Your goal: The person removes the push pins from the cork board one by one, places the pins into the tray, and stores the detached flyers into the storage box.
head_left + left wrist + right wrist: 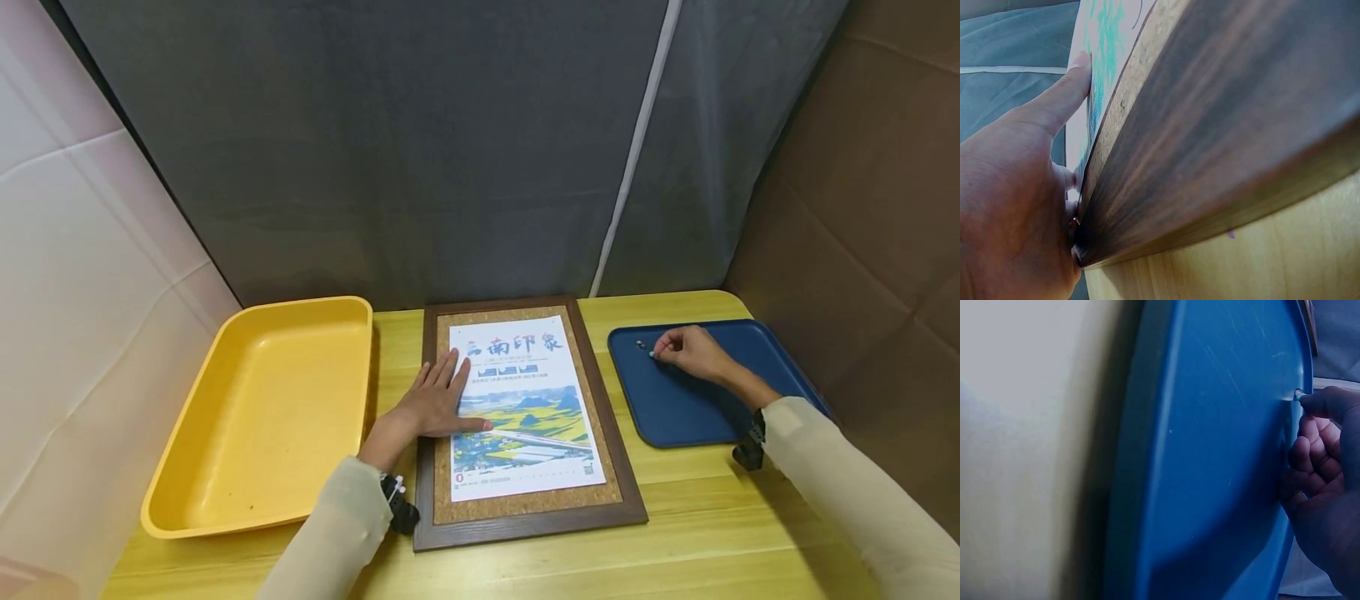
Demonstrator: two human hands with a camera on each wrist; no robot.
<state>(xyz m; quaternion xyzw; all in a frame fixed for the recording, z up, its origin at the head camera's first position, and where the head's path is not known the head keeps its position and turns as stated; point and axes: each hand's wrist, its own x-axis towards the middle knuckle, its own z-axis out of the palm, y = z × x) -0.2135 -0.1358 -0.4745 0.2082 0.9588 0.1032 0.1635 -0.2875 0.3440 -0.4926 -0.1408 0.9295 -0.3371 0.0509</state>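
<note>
A dark wooden frame (525, 521) with a cork board lies flat on the table, and a printed poster (525, 408) rests on the cork. My left hand (438, 400) presses flat on the poster's left edge with straight fingers; the left wrist view shows its thumb (1063, 90) on the paper beside the frame (1222, 137). My right hand (686, 350) sits over the blue tray (682, 408), its fingers curled and pinching a small pin (652, 355) at the tray's far left. In the right wrist view the fingertips (1329, 403) hold the pin (1298, 395) against the tray (1210, 456). Another pin (640, 343) lies close by.
An empty yellow tub (262, 417) stands left of the frame. A grey curtain (420, 142) hangs behind the wooden table (675, 533). A brown cardboard wall (862, 200) closes off the right side, a white panel (82, 275) the left.
</note>
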